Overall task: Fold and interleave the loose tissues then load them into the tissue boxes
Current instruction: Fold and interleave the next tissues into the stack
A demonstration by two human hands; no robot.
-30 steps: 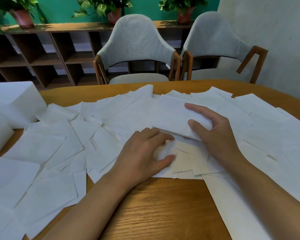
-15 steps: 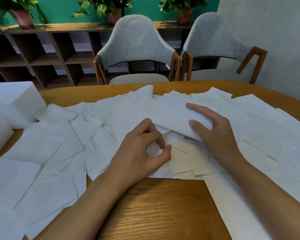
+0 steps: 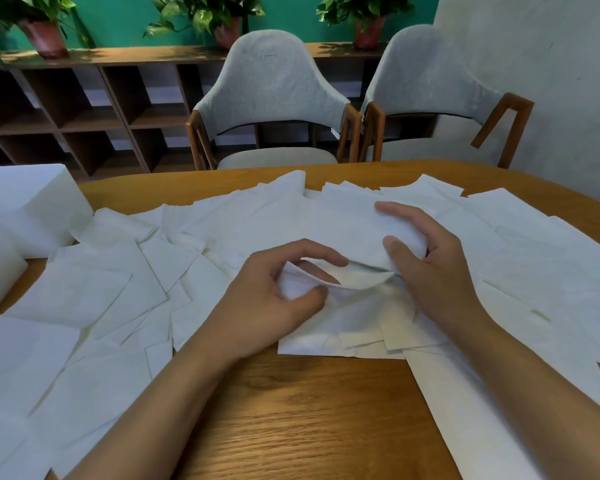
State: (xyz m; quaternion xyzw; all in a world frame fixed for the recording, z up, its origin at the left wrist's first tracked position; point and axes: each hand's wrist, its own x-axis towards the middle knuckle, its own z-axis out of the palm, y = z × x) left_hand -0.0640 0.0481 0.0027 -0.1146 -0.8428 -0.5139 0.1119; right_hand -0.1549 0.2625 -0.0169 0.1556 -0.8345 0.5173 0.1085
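Pinching a curled tissue edge [image 3: 354,277] between thumb and forefinger, the left hand [image 3: 271,299] faces the right hand [image 3: 437,271], which clasps a folded tissue [image 3: 347,230], both well right of the white box [image 3: 28,206]. Uneven tugging could tear the sheet or scatter the loose tissues [image 3: 94,292].

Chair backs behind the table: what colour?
Light grey fabric chair backs, head view.

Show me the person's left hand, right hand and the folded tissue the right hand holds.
left hand [image 3: 271,303]: head view, back of the hand, which pinches a loose tissue [image 3: 293,284].
right hand [image 3: 440,271]: head view, back of the hand.
folded tissue [image 3: 350,230]: head view, its flat top face.
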